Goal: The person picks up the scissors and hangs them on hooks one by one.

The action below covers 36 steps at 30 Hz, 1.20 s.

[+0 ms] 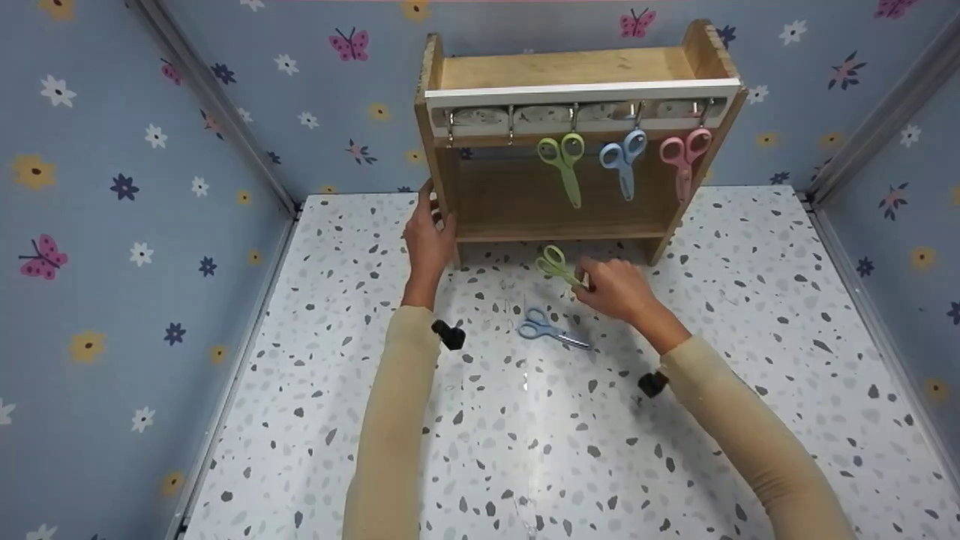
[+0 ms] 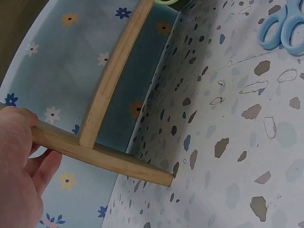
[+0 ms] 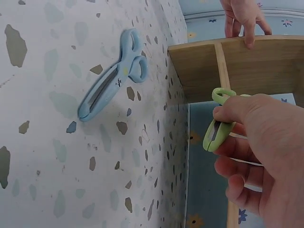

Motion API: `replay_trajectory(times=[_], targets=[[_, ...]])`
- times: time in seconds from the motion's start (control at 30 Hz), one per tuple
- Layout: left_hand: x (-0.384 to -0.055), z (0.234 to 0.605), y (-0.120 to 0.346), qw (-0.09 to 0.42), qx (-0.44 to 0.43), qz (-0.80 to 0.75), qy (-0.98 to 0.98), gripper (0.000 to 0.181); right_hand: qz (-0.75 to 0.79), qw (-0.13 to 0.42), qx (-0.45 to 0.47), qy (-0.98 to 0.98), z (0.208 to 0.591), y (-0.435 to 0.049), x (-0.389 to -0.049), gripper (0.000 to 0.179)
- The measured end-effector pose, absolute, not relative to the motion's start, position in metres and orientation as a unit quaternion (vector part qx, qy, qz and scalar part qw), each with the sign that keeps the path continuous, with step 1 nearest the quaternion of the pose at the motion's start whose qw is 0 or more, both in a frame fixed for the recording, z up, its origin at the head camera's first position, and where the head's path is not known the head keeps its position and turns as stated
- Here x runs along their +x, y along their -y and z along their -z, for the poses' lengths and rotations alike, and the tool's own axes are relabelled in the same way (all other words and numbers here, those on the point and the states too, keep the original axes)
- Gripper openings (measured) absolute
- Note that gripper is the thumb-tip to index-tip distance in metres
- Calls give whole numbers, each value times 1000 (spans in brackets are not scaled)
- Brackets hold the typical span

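Near the tabletop's far edge, the right hand pinches green scissors before the wooden rack.
Left hand grips the rack's side panel; a slack hold could let a knock rock hung scissors off hooks, and a weak pinch might drop the green scissors by the loose blue scissors.

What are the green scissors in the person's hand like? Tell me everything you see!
The green scissors are light green, plastic-looking, with two rounded handle loops and a darker, metal-looking strip along the blades, which seem closed. The right hand pinches them below the loops, in front of the wooden rack, seemingly clear of the speckled tabletop.
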<state>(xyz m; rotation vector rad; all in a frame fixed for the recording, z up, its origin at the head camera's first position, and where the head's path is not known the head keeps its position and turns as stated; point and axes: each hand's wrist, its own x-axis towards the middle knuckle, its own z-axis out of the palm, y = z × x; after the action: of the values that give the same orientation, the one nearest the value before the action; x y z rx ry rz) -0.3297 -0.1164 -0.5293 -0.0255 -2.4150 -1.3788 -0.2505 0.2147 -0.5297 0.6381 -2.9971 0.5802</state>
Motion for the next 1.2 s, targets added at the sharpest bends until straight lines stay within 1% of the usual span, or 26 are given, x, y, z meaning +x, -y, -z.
replay_trajectory(times=[0.37, 0.8, 1.2], targets=[[-330, 529, 118, 167, -2, 488, 857, 67, -197, 38, 215, 956, 518, -211, -252, 17], [-330, 529, 116, 171, -5, 484, 858, 66, -199, 29, 201, 959, 501, -208, -255, 21], [-330, 529, 117, 180, -8, 479, 859, 64, -204, 80, 231, 948, 489, -202, -258, 20]])
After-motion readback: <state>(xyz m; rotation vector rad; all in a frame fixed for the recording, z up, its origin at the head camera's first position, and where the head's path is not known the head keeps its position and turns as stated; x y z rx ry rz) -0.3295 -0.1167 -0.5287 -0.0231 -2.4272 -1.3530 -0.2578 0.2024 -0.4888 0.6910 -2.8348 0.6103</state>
